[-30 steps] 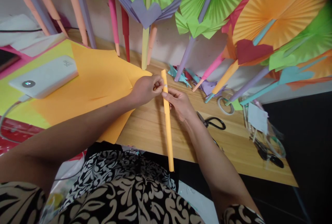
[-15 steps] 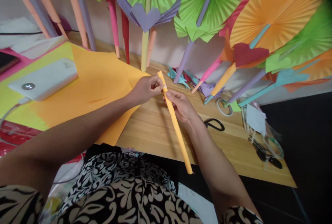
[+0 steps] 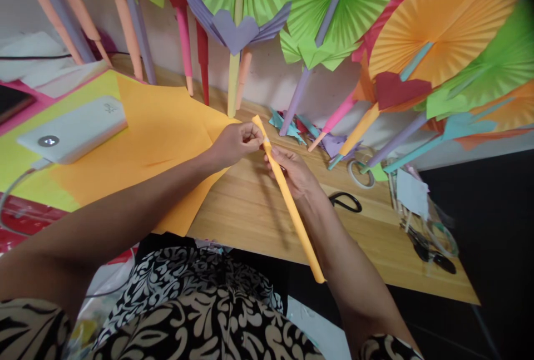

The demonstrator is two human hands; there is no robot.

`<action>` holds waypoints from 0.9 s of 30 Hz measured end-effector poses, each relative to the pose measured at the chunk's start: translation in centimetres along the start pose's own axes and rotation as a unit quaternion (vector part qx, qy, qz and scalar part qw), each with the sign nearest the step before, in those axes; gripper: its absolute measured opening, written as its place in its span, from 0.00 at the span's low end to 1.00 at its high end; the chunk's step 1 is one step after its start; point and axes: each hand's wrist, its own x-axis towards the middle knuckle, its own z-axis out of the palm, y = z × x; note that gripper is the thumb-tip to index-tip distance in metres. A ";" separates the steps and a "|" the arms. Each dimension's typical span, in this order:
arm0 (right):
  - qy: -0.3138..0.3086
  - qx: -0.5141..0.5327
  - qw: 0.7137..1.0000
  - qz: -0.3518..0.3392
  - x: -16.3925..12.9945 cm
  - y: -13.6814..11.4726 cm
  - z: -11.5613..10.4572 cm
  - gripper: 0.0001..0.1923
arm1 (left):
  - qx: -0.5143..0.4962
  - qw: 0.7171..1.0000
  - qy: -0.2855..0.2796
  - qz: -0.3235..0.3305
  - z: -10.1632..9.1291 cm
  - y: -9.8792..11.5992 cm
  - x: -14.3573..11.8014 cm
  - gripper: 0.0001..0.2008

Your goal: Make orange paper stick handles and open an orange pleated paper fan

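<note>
While both hands work close together over the wooden table (image 3: 246, 204), an orange paper tube (image 3: 300, 226) slants between them, held up off the tabletop, upper end pointing to the wall, lower end out past the front edge, near the right forearm. Right hand (image 3: 297, 173) grips the tube above its middle, thumb on the near side, other fingers curled behind. Left hand (image 3: 231, 146) is closed in a pinch at the tube's upper part, by a small pale strip (image 3: 266, 139); too small to tell whether the pinch has the strip or the tube itself. Orange sheets (image 3: 167, 121) spread under and beside the left forearm, partly over a yellow sheet (image 3: 41, 190). White power bank (image 3: 83, 126) lies on these sheets, gray cable (image 3: 11, 186) plugged into its near end. By the right wrist: a black handle loop (image 3: 332, 198) on the table, the remainder hidden by the arm. Farther right: tape roll (image 3: 367, 186) lying flat, then a white slip of paper (image 3: 412, 190) near the table's right end. Teal and purple paper scraps (image 3: 336, 143) lie at the back. Along the wall, paper fans on sticks lean: green fan (image 3: 367, 20), orange fan (image 3: 450, 31) above a dark red heart (image 3: 400, 92), and a purple heart (image 3: 236, 33) on a yellow stick.
</note>
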 end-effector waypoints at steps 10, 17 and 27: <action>-0.003 0.028 1.000 0.003 -0.2 -0.2 0.2 0.19 | -0.021 1.000 -0.004 -0.001 0.0 -0.1 0.1 0.04; -0.007 0.028 1.000 0.008 -0.2 -0.3 0.1 0.19 | -0.035 0.999 0.000 0.003 0.0 -0.2 0.0 0.03; 0.003 0.045 0.999 -0.003 -0.2 -0.5 0.1 0.20 | -0.055 0.997 0.062 0.007 -0.2 0.2 -0.1 0.04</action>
